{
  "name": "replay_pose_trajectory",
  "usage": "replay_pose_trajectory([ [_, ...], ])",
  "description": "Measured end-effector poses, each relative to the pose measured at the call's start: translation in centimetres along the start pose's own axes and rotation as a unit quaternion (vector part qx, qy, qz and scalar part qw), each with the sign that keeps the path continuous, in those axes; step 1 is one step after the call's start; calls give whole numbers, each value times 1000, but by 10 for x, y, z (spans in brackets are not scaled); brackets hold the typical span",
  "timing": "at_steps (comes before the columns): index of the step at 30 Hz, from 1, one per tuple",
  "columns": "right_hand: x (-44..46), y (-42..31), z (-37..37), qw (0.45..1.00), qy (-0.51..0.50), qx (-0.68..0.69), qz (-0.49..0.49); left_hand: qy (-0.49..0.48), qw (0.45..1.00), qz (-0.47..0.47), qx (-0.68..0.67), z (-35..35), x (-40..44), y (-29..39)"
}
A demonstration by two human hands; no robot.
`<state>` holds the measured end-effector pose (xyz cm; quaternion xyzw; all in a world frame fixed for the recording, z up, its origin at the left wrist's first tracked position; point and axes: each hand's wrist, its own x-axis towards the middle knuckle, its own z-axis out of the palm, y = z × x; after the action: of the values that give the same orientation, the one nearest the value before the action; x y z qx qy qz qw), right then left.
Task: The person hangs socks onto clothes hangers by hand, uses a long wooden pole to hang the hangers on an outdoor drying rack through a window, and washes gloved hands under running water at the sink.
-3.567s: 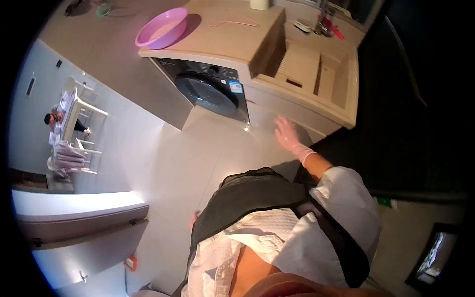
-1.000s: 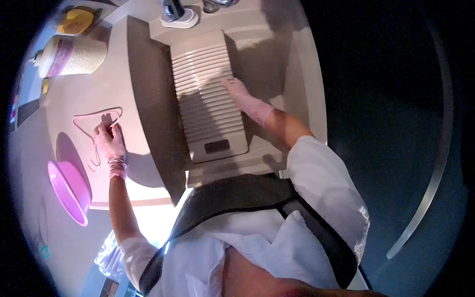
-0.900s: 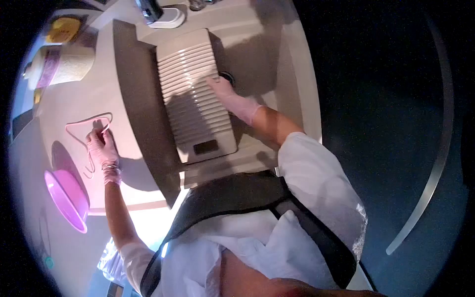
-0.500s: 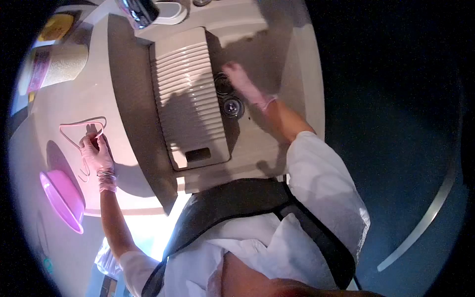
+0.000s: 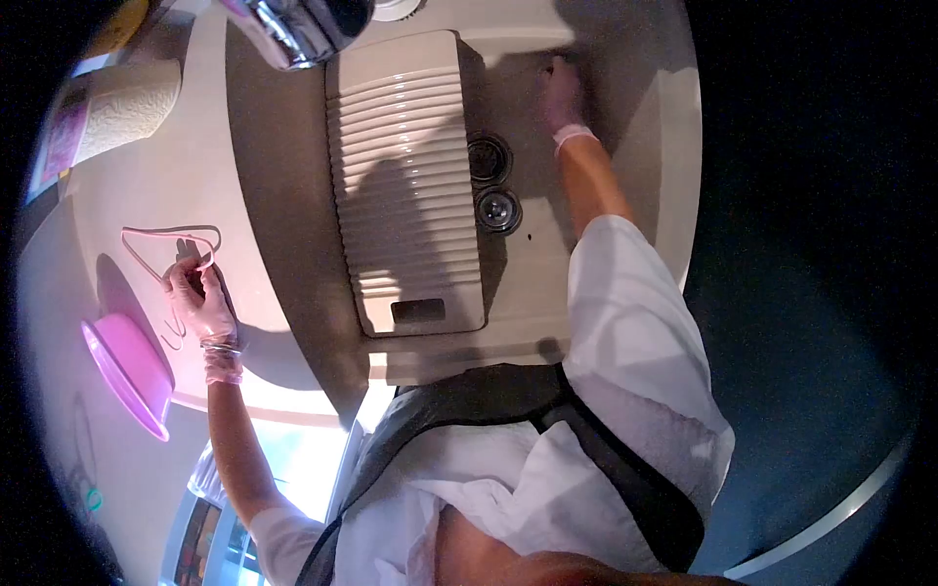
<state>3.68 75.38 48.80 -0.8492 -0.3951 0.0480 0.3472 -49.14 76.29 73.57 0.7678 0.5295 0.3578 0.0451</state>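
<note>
A thin pink clothes hanger (image 5: 161, 233) lies on the pale counter, its hook pointing toward me. My left hand (image 5: 203, 311), in a thin clear glove, rests there with its fingers closed around one side of the hanger. My right hand (image 5: 565, 103), gloved the same way, reaches down into the far right of the sink (image 5: 532, 293). Its fingers look drawn together in shadow beside small dark bits; whatever they may hold is hidden. Left of that arm are a round dark drain (image 5: 489, 159) and a metal drain strainer (image 5: 498, 210).
A ribbed washboard (image 5: 410, 195) fills the sink's left side. The chrome faucet (image 5: 298, 29) overhangs its far end. On the counter's left stand a pink basin (image 5: 132, 366), tipped on its side, and a textured white roll (image 5: 137, 109) in printed wrapping.
My right hand has moved away from the drain, farther back and to the right in the sink. My left hand stays at the hanger. The view has shifted slightly.
</note>
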Motion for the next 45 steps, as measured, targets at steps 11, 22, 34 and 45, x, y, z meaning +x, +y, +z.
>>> replay_pose_trajectory([
  [11,21,37,33,963,-222,-105,-112,18,1000,-6,-16,1,14,-14],
  [22,-110,-10,11,894,-406,-27,-188,-3,999,1,39,8,27,-18],
  [34,-59,3,-24,923,-333,-187,-46,-5,998,-58,-29,11,25,-43],
  [45,-129,3,-17,798,-393,-116,-442,27,997,28,68,7,34,-23],
])
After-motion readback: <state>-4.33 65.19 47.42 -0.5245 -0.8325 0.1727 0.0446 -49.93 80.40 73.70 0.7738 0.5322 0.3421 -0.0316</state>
